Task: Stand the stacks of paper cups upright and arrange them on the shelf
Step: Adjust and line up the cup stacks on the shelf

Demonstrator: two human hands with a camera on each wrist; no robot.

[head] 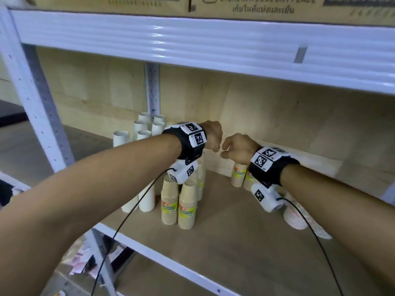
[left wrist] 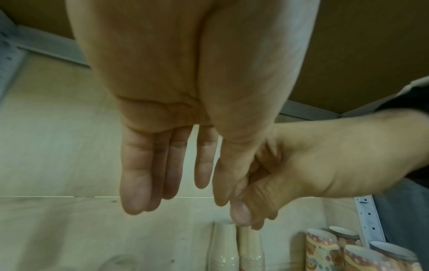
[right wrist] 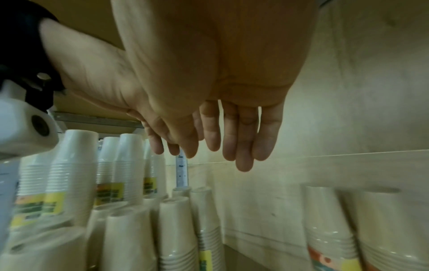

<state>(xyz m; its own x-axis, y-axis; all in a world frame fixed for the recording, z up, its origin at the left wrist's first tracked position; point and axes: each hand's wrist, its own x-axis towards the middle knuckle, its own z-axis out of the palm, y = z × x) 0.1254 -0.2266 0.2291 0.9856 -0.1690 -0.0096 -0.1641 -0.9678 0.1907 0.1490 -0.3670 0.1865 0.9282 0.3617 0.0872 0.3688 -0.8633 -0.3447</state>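
Upright white cup stacks [head: 145, 127] stand at the shelf's back left, with more white ones [head: 147, 197] nearer the front. Beside these are brown labelled stacks [head: 179, 201] [right wrist: 69, 174], also upright. Two brown stacks [head: 239, 176] [left wrist: 232, 247] stand by the back panel under my right hand [head: 235, 148] [right wrist: 232, 146]. Patterned stacks [head: 299, 216] [left wrist: 325, 253] lie tipped at the right. My left hand [head: 212, 135] [left wrist: 171, 183] hovers just left of the right one, above the cups. Both hands hold nothing, and their fingers hang down relaxed.
The white beam of the upper shelf [head: 192, 45] runs just above my hands, with cardboard boxes [head: 256, 7] on it. A white upright post [head: 32, 92] stands at the left. Bare shelf board [head: 245, 242] lies in front of the stacks. Black cables hang from both wrists.
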